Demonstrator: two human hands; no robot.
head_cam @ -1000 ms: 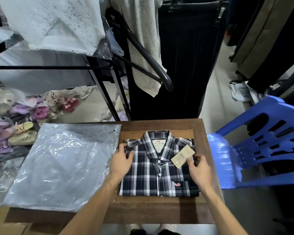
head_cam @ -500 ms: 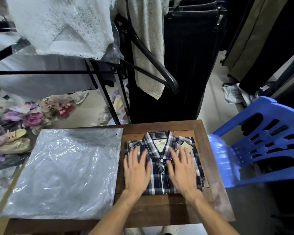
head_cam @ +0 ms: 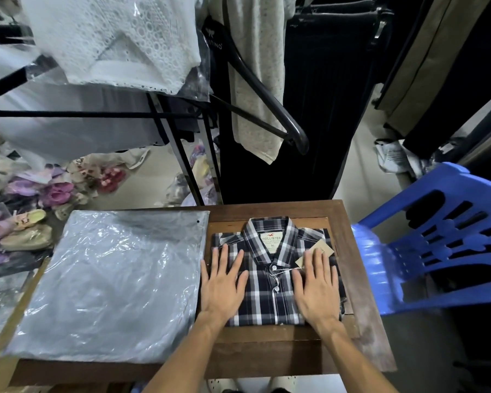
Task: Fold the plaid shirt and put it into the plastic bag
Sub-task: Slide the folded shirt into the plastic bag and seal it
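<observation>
A navy-and-white plaid cotton shirt (head_cam: 270,276), folded into a neat rectangle with its collar at the far end and buttons facing up, lies on the right half of a small dark brown wooden table (head_cam: 349,251). The left hand (head_cam: 223,285) lies palm-down on the shirt's left side, fingers spread wide and flat, gripping nothing. The right hand (head_cam: 316,287) lies the same way on the shirt's right side, fingers splayed flat, their tips over the near end of a beige cardboard price tag (head_cam: 315,252) that rests by the collar. A large clear crinkled plastic bag (head_cam: 108,282) lies flat on the table's left half, its right edge just beside the shirt. A blue plastic chair (head_cam: 437,245) stands just beside the table's right edge.
</observation>
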